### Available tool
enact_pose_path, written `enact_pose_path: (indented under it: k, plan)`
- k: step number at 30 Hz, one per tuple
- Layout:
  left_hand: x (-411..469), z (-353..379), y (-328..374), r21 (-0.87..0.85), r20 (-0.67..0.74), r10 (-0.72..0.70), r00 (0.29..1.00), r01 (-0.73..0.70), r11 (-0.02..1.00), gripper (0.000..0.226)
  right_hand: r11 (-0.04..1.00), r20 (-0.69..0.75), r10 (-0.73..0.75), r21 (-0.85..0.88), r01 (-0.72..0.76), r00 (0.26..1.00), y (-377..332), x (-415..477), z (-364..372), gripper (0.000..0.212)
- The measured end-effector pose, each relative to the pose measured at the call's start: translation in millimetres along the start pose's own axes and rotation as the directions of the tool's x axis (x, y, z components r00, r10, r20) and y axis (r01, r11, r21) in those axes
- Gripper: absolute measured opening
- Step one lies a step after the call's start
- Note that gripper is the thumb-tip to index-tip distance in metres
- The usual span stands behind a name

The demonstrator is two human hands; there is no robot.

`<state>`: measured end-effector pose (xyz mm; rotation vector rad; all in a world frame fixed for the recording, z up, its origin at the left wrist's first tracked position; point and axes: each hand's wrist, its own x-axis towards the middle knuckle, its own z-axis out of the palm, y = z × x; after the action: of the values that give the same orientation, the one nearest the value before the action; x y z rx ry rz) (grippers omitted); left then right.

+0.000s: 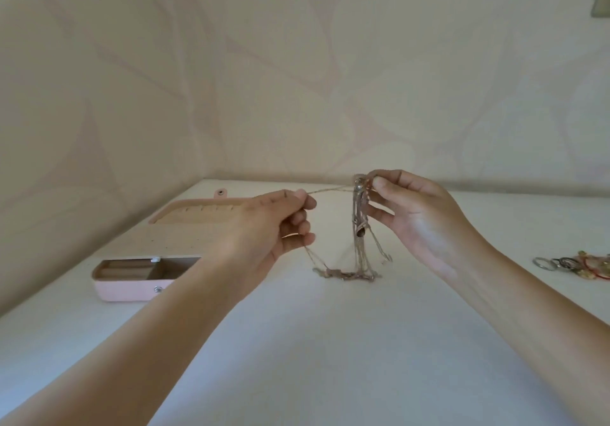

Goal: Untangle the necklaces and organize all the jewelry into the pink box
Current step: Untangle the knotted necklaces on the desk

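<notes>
A tangle of thin gold necklaces (359, 224) hangs above the white table, its lower loops resting on the surface. My right hand (416, 217) pinches the top of the tangle between thumb and forefinger. My left hand (277, 224) pinches one chain strand pulled out taut to the left, another strand trailing from its lower fingers. The pink box (132, 288) lies open at the left, its lid (185, 214) flat behind it, partly hidden by my left hand.
A small pile of rings and other jewelry (574, 265) lies at the right edge of the white table (330, 343). A patterned wall rises behind the table and along the left side.
</notes>
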<state>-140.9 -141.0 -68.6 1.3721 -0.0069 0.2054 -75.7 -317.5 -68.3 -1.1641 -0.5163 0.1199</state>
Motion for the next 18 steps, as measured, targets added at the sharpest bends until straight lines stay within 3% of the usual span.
enact_pose_path:
  k: [5,9,12,18]
  plan:
    - [2.1,-10.8,13.8,-0.267,0.147,-0.174,0.974,0.208,0.941,0.031,0.959,-0.063,0.122,0.265,-0.101,0.991,0.5,3.3,-4.4,0.015]
    - [2.7,-25.8,21.1,-0.527,0.372,-0.163,0.914,0.352,0.774,0.007,0.936,-0.107,0.166,0.33,-0.122,0.98,3.5,4.9,-5.9,0.018]
    - [4.7,-31.5,17.0,-0.555,0.385,-0.095,0.918,0.313,0.77,0.043,0.935,-0.066,0.181,0.32,-0.151,0.981,5.3,3.1,-2.3,0.019]
    - [6.5,-32.3,14.6,-0.509,0.414,-0.077,0.907,0.301,0.807,0.064,0.937,0.034,0.207,0.282,-0.208,0.978,3.1,0.5,1.4,0.008]
